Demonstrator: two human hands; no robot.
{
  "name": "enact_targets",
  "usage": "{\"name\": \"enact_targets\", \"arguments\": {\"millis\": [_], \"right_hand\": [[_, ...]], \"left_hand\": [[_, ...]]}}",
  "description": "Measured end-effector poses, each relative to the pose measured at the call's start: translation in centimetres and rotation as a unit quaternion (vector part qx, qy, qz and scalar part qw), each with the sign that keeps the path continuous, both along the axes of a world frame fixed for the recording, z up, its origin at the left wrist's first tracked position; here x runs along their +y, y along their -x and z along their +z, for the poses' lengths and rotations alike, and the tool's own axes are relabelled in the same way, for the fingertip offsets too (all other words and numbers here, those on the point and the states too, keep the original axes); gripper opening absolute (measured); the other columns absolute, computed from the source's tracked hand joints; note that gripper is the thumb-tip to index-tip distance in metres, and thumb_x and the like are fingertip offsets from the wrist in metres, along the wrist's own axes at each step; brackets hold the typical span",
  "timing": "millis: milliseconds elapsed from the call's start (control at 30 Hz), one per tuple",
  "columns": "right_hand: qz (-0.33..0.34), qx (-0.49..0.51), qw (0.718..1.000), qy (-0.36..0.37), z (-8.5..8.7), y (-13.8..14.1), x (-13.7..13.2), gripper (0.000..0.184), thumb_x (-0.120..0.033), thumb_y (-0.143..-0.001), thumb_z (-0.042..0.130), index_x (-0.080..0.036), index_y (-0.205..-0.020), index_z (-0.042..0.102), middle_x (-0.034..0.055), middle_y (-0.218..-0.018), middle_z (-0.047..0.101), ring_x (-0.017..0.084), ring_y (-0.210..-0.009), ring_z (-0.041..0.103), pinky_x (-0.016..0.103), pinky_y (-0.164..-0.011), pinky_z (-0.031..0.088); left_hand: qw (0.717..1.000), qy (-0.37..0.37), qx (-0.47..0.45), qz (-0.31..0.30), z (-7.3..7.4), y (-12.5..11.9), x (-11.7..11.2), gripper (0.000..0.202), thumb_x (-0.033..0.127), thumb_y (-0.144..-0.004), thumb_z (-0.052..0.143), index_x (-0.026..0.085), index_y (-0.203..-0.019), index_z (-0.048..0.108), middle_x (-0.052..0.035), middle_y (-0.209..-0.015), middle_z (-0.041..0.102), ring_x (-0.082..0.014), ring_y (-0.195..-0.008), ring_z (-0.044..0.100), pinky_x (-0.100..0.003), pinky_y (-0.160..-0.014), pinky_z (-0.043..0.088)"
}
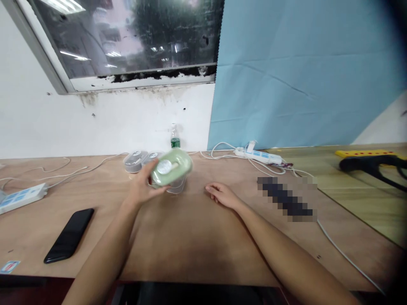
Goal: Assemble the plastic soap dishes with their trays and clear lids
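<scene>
- Nearest is the bare front of the wooden table [197, 250]; a black phone [69, 235] lies flat on it, to the left of the left forearm.
- The right hand [224, 196] rests at the tabletop, fingers curled loosely inward. Nothing shows in it, though I cannot tell how tightly the fingers close or whether the palm hides something small.
- The left hand [142, 186] holds a pale green box [178, 163] by its left end, thumb along the near lower edge, the other fingers mostly hidden by the box.
- The box is tilted in front of the bottle, over the middle of the table, with a round white label on the face in view. It is slightly blurred.
- It looks like thin, smooth plastic: probably light, fairly stiff, with some give in the walls. It could slip in dry fingers and might crack if squeezed hard or dropped. The rounded rim seems the best hold, thumb and fingers on opposite edges, off the broad face.
- Just below it, partly hidden, stands a clear container [178, 186].
- Beyond, to the left, sits a grey tub [133, 162].
- Farthest back on the table, a bottle [175, 137] with a green label stands near the wall [146, 118].
</scene>
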State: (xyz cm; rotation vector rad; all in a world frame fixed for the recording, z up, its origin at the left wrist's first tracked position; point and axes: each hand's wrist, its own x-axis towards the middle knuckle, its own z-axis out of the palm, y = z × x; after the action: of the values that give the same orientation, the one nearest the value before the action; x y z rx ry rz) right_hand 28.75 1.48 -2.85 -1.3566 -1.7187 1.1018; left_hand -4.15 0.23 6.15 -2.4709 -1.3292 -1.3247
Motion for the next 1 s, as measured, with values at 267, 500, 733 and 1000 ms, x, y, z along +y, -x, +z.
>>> {"name": "enact_targets", "arguments": {"millis": [267,500,733,1000], "right_hand": [[0.007,-0.022,1.0,-0.016,0.0,0.2,-0.1,0.045,-0.053,-0.083,0.053,-0.015,-0.103,0.064,-0.0018,-0.06,0.055,0.01,-0.047,0.049,0.021,-0.046,0.036],[0.009,-0.043,0.998,-0.038,0.0,0.1,-0.1,0.042,-0.05,-0.084,0.053,-0.016,-0.103,0.065,-0.0006,-0.061,0.058,0.011,-0.049,0.05,0.022,-0.048,0.037],[0.012,-0.063,0.996,-0.064,0.1,0.1,-0.2,0.042,-0.05,-0.084,0.053,-0.015,-0.104,0.066,0.0004,-0.061,0.06,0.012,-0.051,0.052,0.023,-0.05,0.038],[0.021,-0.082,0.993,-0.084,0.2,0.1,-0.2,0.04,-0.049,-0.084,0.054,-0.016,-0.103,0.067,0.0019,-0.065,0.064,0.014,-0.057,0.055,0.025,-0.055,0.04]], "left_hand": [[0.93,0.095,-0.027,0.354,5.0,4.6,3.2,0.091,0.065,-0.068,0.064,0.024,-0.143,0.033,-0.0131,-0.129,0.058,-0.0361,-0.115,0.055,-0.044,-0.092,0.046],[0.915,0.165,-0.003,0.369,4.5,6.1,4.4,0.093,0.065,-0.068,0.064,0.02,-0.144,0.032,-0.0178,-0.129,0.057,-0.0388,-0.116,0.054,-0.047,-0.09,0.046],[0.913,0.175,-0.011,0.368,4.0,6.4,4.7,0.106,0.07,-0.065,0.063,0.017,-0.147,0.023,-0.0203,-0.133,0.053,-0.0393,-0.118,0.053,-0.048,-0.09,0.046],[0.924,0.105,-0.076,0.361,2.9,7.2,5.1,0.093,0.068,-0.072,0.058,0.012,-0.142,0.032,-0.02,-0.131,0.053,-0.0372,-0.12,0.05,-0.048,-0.095,0.042]]}}
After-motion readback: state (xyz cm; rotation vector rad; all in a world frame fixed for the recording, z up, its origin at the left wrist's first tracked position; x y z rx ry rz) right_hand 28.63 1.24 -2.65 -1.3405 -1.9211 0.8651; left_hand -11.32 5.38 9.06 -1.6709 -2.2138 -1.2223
